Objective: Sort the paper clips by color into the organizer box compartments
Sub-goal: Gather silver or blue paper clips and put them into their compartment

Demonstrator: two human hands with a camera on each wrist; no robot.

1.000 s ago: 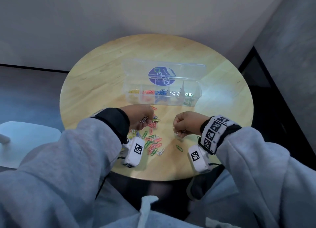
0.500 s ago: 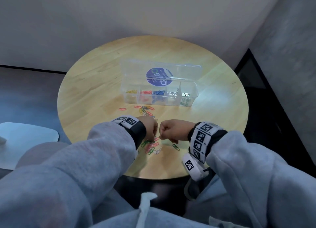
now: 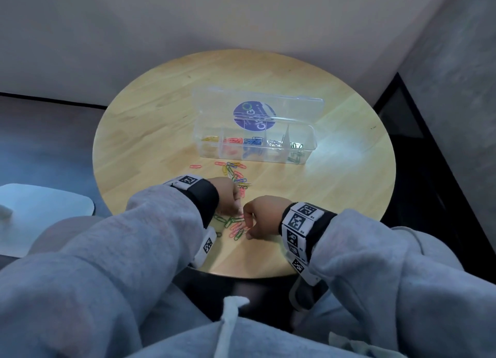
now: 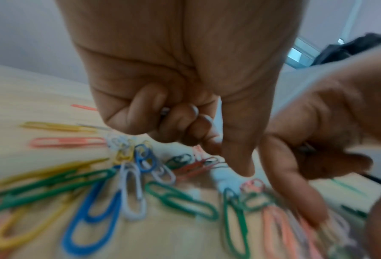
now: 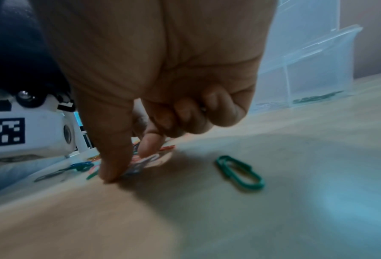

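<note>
At the table's (image 3: 150, 132) 6 o'clock edge: both hands down in the loose clips (image 3: 236, 227).
Left hand (image 3: 225, 196), curled, grasps a silvery clip in its folded fingers (image 4: 180, 119), thumb extended. Right hand (image 3: 261, 215) pinches at the pile with thumb and forefinger; whether it grips a clip cannot be told. One green clip (image 5: 239, 172) lies apart at its 3 o'clock. The box (image 3: 255, 153), lid open, sits at 12 o'clock holding sorted clips.
</note>
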